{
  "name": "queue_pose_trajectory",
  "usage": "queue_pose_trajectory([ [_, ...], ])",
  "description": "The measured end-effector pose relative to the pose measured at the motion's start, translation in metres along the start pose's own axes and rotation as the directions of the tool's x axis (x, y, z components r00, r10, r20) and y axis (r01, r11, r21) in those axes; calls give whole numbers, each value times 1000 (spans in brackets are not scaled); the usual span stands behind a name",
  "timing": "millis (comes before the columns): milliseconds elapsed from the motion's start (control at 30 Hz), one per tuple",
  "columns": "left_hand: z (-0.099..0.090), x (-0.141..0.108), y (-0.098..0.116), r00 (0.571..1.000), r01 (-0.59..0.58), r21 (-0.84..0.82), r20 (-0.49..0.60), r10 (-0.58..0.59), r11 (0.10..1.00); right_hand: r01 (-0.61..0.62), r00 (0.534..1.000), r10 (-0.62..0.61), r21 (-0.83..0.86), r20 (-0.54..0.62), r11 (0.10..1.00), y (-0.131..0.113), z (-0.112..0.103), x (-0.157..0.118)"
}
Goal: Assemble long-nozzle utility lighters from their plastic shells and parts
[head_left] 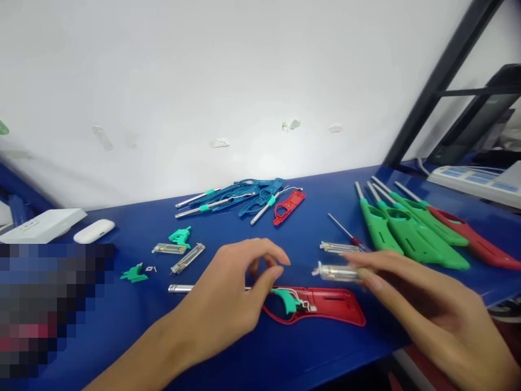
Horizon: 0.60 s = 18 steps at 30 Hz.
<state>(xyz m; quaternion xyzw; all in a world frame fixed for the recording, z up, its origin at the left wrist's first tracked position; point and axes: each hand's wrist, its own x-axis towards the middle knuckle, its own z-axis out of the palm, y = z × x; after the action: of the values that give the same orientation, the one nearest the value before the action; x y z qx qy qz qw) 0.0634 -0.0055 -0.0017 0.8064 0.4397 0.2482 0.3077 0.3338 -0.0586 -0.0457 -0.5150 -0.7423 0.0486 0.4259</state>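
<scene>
A red lighter shell half (337, 304) lies on the blue table with its inside up. It holds a green trigger (290, 301) and white wires, and a metal tube (179, 289) extends to the left. My left hand (240, 282) hovers over the tube and the shell's front end, its thumb and forefinger curled with a small gap between the tips. Between thumb and fingers, my right hand (423, 298) grips a clear fuel tank (336, 272) by its right end, just above the shell. Another clear fuel tank (337, 247) lies behind it, beside a screwdriver (345, 231).
Several green lighters (415, 231) and a red lighter (472, 233) lie at right. Blue shell halves (264, 195) with metal tubes and a small red shell half (290, 206) sit at the back. Left are loose tanks (188, 258), green triggers (135, 273) and a white case (94, 231).
</scene>
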Motion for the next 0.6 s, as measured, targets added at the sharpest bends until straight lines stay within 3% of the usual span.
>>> queue_pose_trajectory([
  [133, 7, 12, 4, 977, -181, 311, 168, 133, 933, 1, 1000, 0, -3, 23, 1000, 2, -1, -10],
  [267, 8, 22, 18, 934, -328, 532, 310, 181, 780, -12, 999, 10, 36, 49, 999, -2, 4, -13],
  [467, 12, 32, 35, 859, -511, 632, 407, 312, 583, 12, 997, -19, 82, 78, 997, 0, 7, -17],
  [600, 17, 39, 48, 834, -548, 641, 471, 288, 537, 2, 996, -9, 88, 85, 996, 1, 7, -18],
])
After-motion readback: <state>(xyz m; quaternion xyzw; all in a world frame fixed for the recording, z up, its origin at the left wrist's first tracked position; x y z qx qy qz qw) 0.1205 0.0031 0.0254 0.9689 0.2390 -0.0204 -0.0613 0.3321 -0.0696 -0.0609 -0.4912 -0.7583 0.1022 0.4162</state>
